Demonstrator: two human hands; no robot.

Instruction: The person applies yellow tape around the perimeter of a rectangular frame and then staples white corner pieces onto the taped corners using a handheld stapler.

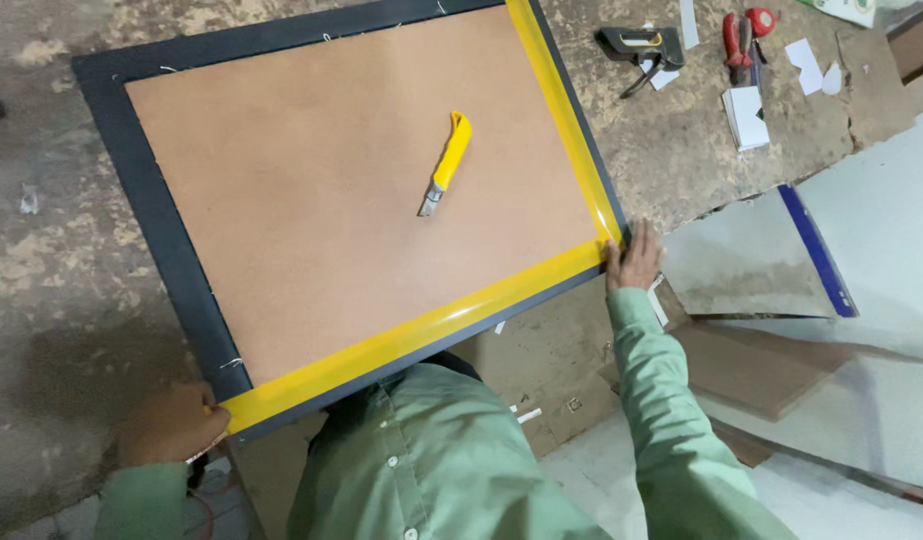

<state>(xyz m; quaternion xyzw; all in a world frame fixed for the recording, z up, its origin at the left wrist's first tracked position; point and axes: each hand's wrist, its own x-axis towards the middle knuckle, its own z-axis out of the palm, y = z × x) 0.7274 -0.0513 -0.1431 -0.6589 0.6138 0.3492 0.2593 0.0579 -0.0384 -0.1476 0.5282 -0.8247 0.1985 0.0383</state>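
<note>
A large dark picture frame (151, 215) lies face down on the workbench, its brown backing board (311, 180) up. Glossy yellow tape (421, 325) runs along the near edge and up the right edge. My left hand (173, 422) is closed at the tape's left end by the frame's near left corner. At the near right corner my right hand (634, 258) presses its fingers on the tape where the two strips meet. A yellow utility knife (444, 163) rests on the backing board, blade toward me, apart from both hands.
A staple gun (636, 45), red-handled pliers (738, 40) and white paper pieces (746, 115) lie at the bench's far right. A glass sheet with a blue edge (816, 250) and boards lie to the right, below the bench edge.
</note>
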